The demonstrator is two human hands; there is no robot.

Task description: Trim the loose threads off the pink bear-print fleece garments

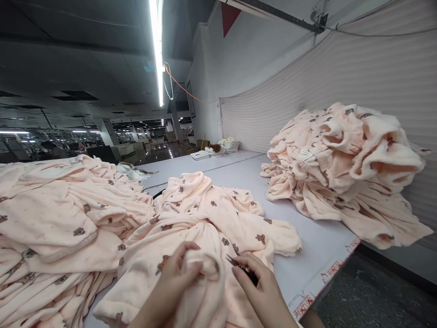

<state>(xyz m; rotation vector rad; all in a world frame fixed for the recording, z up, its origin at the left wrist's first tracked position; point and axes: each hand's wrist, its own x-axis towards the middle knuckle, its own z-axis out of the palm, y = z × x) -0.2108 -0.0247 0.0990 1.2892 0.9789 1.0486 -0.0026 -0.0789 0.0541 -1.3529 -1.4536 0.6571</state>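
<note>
A pale pink fleece garment (218, 218) printed with small brown bears lies spread on the table in front of me. My left hand (180, 269) is closed on a bunched, hemmed edge of it, lifted toward me; part of this edge is blurred. Just right of that edge, my right hand (256, 278) grips small dark thread snips (235, 263). Their pointed metal tips face left toward the raised cloth, and the palm hides most of the handle. Whether the tips touch the fabric, I cannot tell.
A wide heap of like garments (51, 218) covers the left side. Another tall pile (341, 159) stands at the right by the cloth-draped wall (249, 114). Folded white pieces (211, 151) lie at the table's far end. The table edge (324, 278) carries red-printed tape.
</note>
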